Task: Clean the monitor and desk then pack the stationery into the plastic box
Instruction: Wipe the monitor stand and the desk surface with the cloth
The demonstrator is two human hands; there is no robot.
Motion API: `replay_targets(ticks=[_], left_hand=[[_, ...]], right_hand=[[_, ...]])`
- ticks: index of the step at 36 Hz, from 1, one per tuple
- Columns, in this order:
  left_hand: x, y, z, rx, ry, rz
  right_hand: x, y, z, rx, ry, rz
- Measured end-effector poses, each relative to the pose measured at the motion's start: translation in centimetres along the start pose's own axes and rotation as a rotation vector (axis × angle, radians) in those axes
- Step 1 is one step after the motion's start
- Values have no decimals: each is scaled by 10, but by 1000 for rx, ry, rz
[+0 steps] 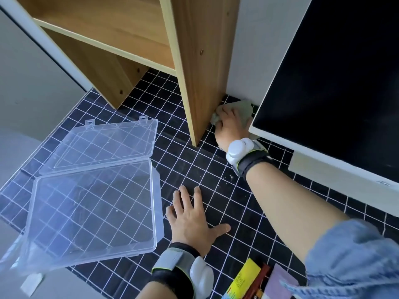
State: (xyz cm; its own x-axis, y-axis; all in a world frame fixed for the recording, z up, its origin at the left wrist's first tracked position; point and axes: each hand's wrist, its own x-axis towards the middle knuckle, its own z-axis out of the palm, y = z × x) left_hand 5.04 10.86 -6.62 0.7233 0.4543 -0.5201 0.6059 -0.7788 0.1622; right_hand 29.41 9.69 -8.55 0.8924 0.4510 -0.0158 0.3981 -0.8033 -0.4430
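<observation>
Beside monitor (336, 87), right hand (230, 126) gripping cloth (245, 108)

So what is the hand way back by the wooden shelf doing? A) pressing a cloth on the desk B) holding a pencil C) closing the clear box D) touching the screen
A: the right hand presses a greenish cloth onto the desk mat, in the corner between the wooden shelf and the monitor.
</observation>
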Motion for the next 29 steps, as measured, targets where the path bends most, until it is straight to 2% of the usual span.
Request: replay_targets(ticks=[5,18,24,29], left_hand=[[-1,1,-1,0,-5,-5],[-1,5,-4,56,-22,-29],[-1,4,-3,49,-17,-27],[-1,3,-3,49,-5,-21]], right_hand=[[-19,1,5,46,-50,-29],[-105,8,5,29,-203,-279],[-143,36,1,46,-130,-365],[-151,51,1,152,-29,-310]])
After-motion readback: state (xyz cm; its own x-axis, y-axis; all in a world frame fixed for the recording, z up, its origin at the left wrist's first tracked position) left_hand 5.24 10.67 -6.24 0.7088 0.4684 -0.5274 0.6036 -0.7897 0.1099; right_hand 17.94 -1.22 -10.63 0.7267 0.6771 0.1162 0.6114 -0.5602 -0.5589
